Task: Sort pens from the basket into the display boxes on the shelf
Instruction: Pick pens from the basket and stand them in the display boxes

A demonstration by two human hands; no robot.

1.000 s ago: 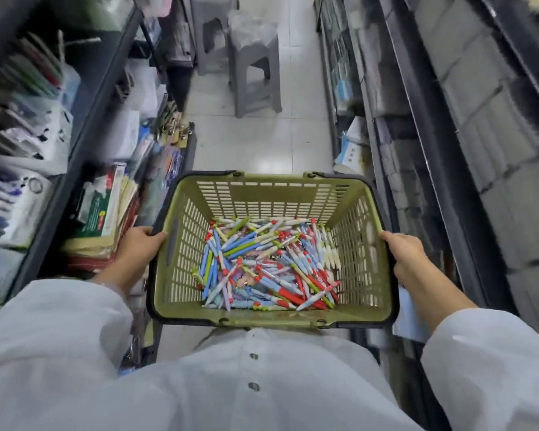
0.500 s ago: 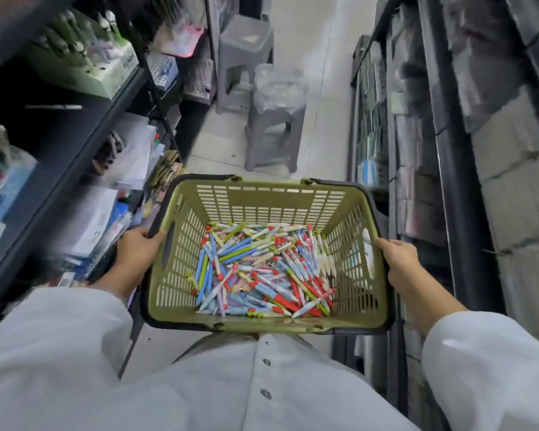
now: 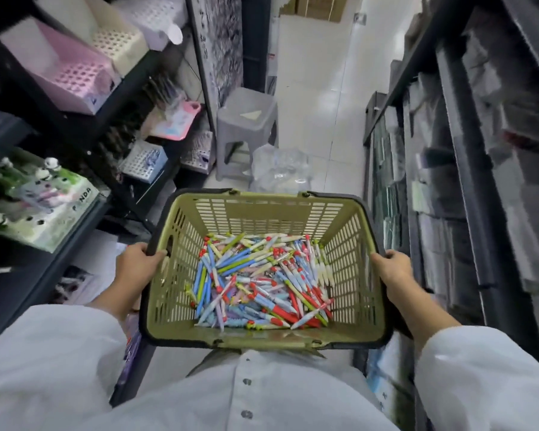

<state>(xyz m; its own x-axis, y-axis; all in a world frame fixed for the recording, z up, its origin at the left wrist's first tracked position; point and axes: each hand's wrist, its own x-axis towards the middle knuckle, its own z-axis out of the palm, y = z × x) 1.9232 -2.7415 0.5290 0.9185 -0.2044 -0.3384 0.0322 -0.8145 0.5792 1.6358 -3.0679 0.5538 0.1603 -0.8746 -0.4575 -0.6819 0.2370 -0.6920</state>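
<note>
An olive-green plastic basket [image 3: 255, 209] with a dark rim is carried in front of my body. Several pens [image 3: 262, 278] in blue, red, green and white lie heaped on its floor. My left hand [image 3: 139, 262] grips the left rim, fingers curled over the edge. My right hand [image 3: 392, 267] grips the right rim the same way. On the left shelves stand display boxes with hole grids: a pink one [image 3: 72, 76], a cream one [image 3: 115, 45], a blue one [image 3: 143, 160], and a green panda box [image 3: 41, 203] with several pens standing in it.
Dark shelving lines both sides of a narrow aisle with a pale tiled floor [image 3: 311, 88]. A grey plastic stool [image 3: 246, 126] and a clear plastic bag [image 3: 280, 168] stand just beyond the basket. The right shelves [image 3: 448, 181] hold wrapped stock.
The view has advanced along the aisle and tilted up; the pink, cream and blue display boxes have come into sight on the left. Both hands keep hold of the basket.
</note>
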